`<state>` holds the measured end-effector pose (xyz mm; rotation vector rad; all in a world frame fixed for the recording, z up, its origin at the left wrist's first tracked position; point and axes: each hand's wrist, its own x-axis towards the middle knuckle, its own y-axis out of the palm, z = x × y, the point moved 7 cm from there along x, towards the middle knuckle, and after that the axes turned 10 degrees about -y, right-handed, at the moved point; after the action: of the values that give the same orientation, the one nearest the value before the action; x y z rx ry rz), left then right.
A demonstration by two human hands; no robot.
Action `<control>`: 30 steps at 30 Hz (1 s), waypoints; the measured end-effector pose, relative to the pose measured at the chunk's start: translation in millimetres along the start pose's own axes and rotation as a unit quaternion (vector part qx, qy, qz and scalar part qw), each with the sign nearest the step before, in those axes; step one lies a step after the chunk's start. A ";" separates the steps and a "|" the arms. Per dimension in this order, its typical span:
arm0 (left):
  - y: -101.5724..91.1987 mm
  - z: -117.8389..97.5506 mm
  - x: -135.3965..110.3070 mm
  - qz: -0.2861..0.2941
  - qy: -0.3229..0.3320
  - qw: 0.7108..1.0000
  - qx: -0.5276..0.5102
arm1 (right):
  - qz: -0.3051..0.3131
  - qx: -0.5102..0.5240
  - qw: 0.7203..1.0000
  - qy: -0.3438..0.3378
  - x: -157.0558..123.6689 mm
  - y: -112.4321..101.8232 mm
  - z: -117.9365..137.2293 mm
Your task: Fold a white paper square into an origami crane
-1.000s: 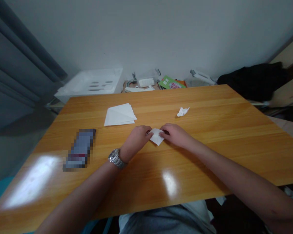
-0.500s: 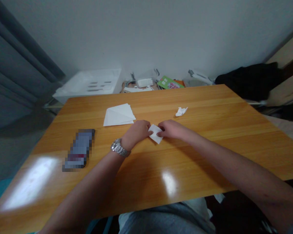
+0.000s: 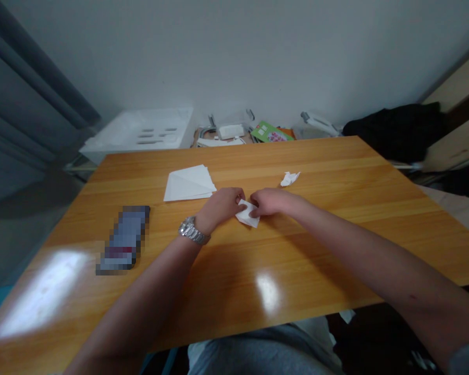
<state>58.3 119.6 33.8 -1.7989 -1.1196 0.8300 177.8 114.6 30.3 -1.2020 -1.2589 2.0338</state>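
A small folded piece of white paper (image 3: 249, 217) is between my hands at the middle of the wooden table (image 3: 219, 291). My left hand (image 3: 225, 204), with a metal watch (image 3: 194, 231) on its wrist, grips the paper's left side, thumb on top. On the other side, my right hand (image 3: 269, 202) pinches its right edge, the thumb lying over the paper. The fingertips behind the paper are partly hidden.
Stacked white paper sheets (image 3: 189, 183) lie beyond my left hand. A crumpled paper scrap (image 3: 289, 179) rests past my right hand. A phone (image 3: 125, 239) with a blurred screen is at the left. Behind the table are a white foam tray (image 3: 148, 130) and a green booklet (image 3: 271, 132).
The folded paper has turned slightly, and its upper edge now looks folded or tilted between my fingers. Both hands have shifted a little away from me.
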 end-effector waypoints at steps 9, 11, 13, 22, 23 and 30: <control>8.8 0.3 -1.1 0.043 0.036 0.998 -0.039 | -0.002 -0.014 1.000 0.026 -8.1 -2.2 0.7; 9.9 -0.6 -1.5 0.044 0.043 0.998 -0.033 | -0.006 -0.014 0.999 0.032 -10.8 -1.3 2.5; 10.8 0.5 -1.6 0.037 0.031 0.999 -0.018 | -0.007 -0.011 0.999 0.031 -12.8 0.0 4.7; 15.3 5.1 -3.5 0.015 -0.016 1.000 0.012 | -0.006 0.027 1.000 0.000 -18.6 8.4 3.0; 15.8 5.4 -3.4 0.018 -0.016 1.000 0.008 | -0.011 0.029 0.999 -0.007 -18.5 9.7 2.0; 18.6 2.8 -6.6 0.026 0.020 0.998 -0.060 | -0.107 0.092 0.990 -0.013 -23.1 12.5 -8.0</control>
<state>60.2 109.8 16.5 -1.9424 -1.1212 0.7689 197.2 95.4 27.8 -0.9176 -1.1315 1.9637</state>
